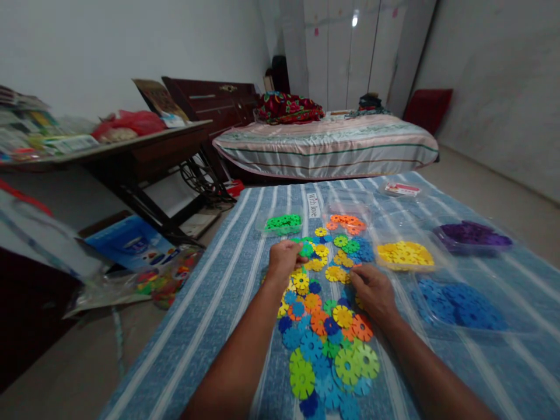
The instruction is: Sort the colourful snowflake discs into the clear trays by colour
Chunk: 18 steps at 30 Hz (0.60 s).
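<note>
Notched plastic discs in mixed colours, among them a yellow disc [342, 316] and a light green disc [347, 366], lie in a long loose pile down the middle of the striped cloth [210, 326]. At the far left of this pile, my left hand [284, 259] is closed in a pinch on a green disc [307, 249]. Across from it, my right hand [375, 291] has its fingers together over the pile's right side. A sliver of an orange disc [357, 266] shows at its fingertips; the rest is hidden.
Clear tubs hold sorted discs: a green tub [261, 224], an orange tub [350, 207], a yellow tub [406, 268], a purple tub [472, 249] and a blue tub [464, 326]. A lid with a label [402, 189] lies at the back. A bed [328, 146] stands beyond, a cluttered sewing table [144, 140] left.
</note>
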{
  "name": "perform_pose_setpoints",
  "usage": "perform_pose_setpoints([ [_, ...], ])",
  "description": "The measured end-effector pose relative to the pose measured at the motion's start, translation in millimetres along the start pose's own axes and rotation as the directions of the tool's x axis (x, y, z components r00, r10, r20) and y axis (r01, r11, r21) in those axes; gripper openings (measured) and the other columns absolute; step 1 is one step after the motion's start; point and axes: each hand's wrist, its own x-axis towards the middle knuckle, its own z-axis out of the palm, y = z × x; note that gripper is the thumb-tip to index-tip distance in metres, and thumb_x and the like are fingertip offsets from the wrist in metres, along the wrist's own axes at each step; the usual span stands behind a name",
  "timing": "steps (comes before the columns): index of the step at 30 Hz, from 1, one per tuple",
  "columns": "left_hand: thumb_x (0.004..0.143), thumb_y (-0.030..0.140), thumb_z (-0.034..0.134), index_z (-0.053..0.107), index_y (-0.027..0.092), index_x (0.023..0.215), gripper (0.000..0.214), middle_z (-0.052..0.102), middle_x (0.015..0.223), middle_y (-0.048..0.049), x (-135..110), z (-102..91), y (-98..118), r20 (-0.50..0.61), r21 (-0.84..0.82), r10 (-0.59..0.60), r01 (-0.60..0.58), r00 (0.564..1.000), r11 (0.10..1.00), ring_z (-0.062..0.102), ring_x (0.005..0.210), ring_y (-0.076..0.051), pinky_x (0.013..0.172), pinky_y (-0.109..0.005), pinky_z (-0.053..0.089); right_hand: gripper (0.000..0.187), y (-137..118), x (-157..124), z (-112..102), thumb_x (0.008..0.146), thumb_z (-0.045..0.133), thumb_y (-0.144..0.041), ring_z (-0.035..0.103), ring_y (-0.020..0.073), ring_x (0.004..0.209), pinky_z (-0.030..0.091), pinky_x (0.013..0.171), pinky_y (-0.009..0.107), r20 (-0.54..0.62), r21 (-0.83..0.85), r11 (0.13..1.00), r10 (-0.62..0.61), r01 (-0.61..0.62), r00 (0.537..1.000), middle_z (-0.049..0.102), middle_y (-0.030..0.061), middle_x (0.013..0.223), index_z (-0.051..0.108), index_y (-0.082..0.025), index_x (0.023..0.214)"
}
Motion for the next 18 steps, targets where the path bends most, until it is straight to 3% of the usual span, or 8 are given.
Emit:
perform_pose_setpoints([
  [3,0.077,0.024,0.065,0.057,0.016,0.081,0.012,0.07,0.07,-0.0044,29.8,-7.9,27.3,-0.032,-0.294,0.03,-0.038,0.999,0.955,0.068,0.064,-0.015,0.057,-0.022,0.051,0.028,-0.9,-0.2,-0.2,0.083,0.05,-0.036,0.059,0.018,0.066,0.041,0.065,0.03,0.0,0.003,1.0,-0.007,0.007,1.0,0.065,0.0013,0.069,0.069,-0.022,0.069],
  [5,0.079,0.022,0.062,0.057,0.016,0.082,0.008,0.071,0.074,-0.0055,42.1,-13.3,36.9,-0.106,-0.338,-0.017,-0.02,0.994,0.941,0.069,0.068,-0.014,0.062,-0.023,0.053,0.027,-0.9,0.0,-0.1,0.083,0.05,-0.036,0.059,0.0178,0.066,0.041,0.065,0.029,0.003,0.004,1.0,-0.01,0.01,1.0,0.064,0.0011,0.068,0.068,-0.022,0.069],
  [8,0.075,0.02,0.062,0.056,0.016,0.082,0.01,0.07,0.071,-0.005,40.7,-18.9,31.3,-0.092,-0.248,-0.071,0.046,0.993,0.968,0.067,0.063,-0.014,0.059,-0.023,0.052,0.027,0.1,0.3,0.7,0.083,0.05,-0.035,0.059,0.0179,0.066,0.041,0.065,0.03,0.007,0.005,1.0,-0.012,0.012,1.0,0.064,0.0011,0.068,0.068,-0.021,0.069],
  [11,0.07,0.022,0.065,0.057,0.016,0.079,0.014,0.069,0.067,-0.0035,20.5,-18.9,11.2,0.002,-0.114,-0.014,0.014,1.0,0.993,0.064,0.057,-0.012,0.055,-0.02,0.048,0.027,0.3,0.8,0.6,0.083,0.05,-0.035,0.06,0.0185,0.068,0.042,0.067,0.03,-0.006,0.015,1.0,-0.009,0.009,1.0,0.065,0.0017,0.07,0.068,-0.021,0.07],
  [15,0.067,0.028,0.065,0.059,0.016,0.075,0.015,0.069,0.065,-0.0025,-14.6,-10.1,-12.8,0.147,0.048,0.08,-0.088,0.986,0.995,0.062,0.056,-0.011,0.054,-0.02,0.045,0.026,-2.1,2.3,-2.6,0.083,0.049,-0.033,0.061,0.0183,0.071,0.044,0.069,0.03,-0.001,0.002,1.0,-0.016,0.016,1.0,0.067,0.0026,0.072,0.069,-0.021,0.069],
  [18,0.07,0.028,0.062,0.062,0.017,0.076,0.012,0.065,0.063,0.0004,-37.8,-0.6,-23.4,0.346,0.253,0.166,-0.262,0.924,0.931,0.059,0.057,-0.012,0.056,-0.023,0.045,0.027,-2.7,3.8,-4.4,0.083,0.048,-0.032,0.059,0.0177,0.069,0.043,0.067,0.029,0.002,-0.026,1.0,-0.016,0.016,1.0,0.066,0.0024,0.07,0.068,-0.021,0.068],
])
